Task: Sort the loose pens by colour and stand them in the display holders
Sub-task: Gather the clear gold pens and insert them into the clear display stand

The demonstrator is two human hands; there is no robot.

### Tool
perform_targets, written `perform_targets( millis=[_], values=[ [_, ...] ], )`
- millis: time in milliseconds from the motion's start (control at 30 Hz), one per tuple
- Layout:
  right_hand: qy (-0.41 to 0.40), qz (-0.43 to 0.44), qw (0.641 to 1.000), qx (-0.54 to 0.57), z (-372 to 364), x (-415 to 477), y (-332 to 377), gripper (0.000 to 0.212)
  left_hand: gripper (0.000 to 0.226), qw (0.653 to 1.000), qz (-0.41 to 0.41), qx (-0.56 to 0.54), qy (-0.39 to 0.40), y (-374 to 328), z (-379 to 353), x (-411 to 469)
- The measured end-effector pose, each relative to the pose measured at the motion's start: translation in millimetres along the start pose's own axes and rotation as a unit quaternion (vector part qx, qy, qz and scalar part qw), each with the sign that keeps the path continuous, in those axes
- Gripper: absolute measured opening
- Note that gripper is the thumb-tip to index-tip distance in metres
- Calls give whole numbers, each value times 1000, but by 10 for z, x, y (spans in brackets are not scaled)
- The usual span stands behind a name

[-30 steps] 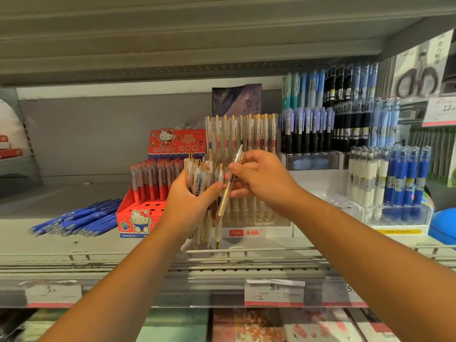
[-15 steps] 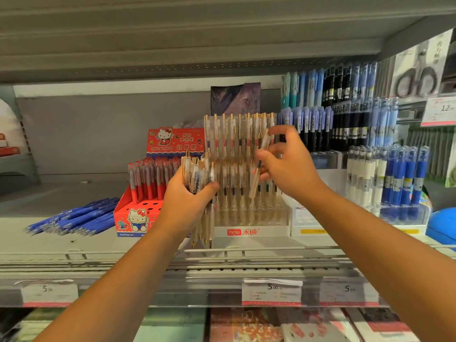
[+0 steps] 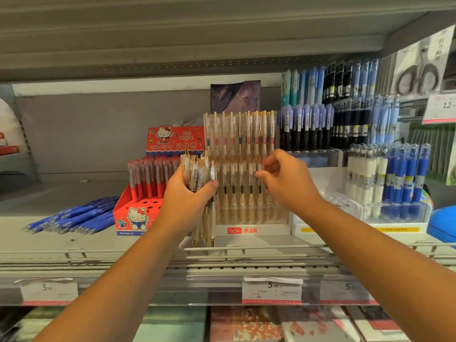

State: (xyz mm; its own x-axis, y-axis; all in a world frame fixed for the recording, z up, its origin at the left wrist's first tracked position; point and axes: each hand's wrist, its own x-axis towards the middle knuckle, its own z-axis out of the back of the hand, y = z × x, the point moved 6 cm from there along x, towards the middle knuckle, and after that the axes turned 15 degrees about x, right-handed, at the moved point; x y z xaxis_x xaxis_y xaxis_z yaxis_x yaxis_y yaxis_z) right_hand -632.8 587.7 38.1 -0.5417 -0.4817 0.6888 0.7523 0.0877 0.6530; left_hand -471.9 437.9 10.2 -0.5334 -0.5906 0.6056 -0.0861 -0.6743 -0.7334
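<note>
My left hand grips a bundle of clear pens with gold clips, held upright in front of the shelf. Just to its right stands the clear tiered display holder with a red "hesu" label. Both its rows are filled with matching gold-clip pens. My right hand hovers in front of the holder's lower row with fingers loosely curled, and I see no pen in it. A pile of loose blue pens lies flat on the shelf at the left.
A red Hello Kitty box of red pens stands left of the holder. At the right, racks hold purple and black pens and white and blue pens. A wire rail runs along the shelf front, with price tags below.
My right hand took one pen from the bundle, lifted it to the holder's upper row, let it go there, and has come back down and left without it. My left hand stayed put.
</note>
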Motion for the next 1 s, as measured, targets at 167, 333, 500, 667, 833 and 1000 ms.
perform_targets(
  millis=[167, 333, 500, 667, 833, 1000],
  values=[
    [-16, -15, 999, -26, 48, 27, -48, 19, 20, 1000, 3, 1, -1, -23, 4, -9],
    [-58, 19, 995, -82, 52, -20, 60, 22, 22, 1000, 8, -3, -5, -53, 15, -27],
    [-37, 46, 997, 50, -84, -99, 354, 13, 24, 1000, 8, -14, -18, -79, 32, -51],
    [89, -56, 982, 156, -457, -129, 479, 17, 29, 999, -21, -27, -6, -146, 31, -73],
    [87, -100, 965, 224, -544, -125, 474, 14, 34, 998, -31, -42, 18, -177, 11, -84],
    [55, -138, 946, 287, -492, -140, 437, 14, 25, 999, -29, -42, 19, -152, 7, -80]
  ],
)
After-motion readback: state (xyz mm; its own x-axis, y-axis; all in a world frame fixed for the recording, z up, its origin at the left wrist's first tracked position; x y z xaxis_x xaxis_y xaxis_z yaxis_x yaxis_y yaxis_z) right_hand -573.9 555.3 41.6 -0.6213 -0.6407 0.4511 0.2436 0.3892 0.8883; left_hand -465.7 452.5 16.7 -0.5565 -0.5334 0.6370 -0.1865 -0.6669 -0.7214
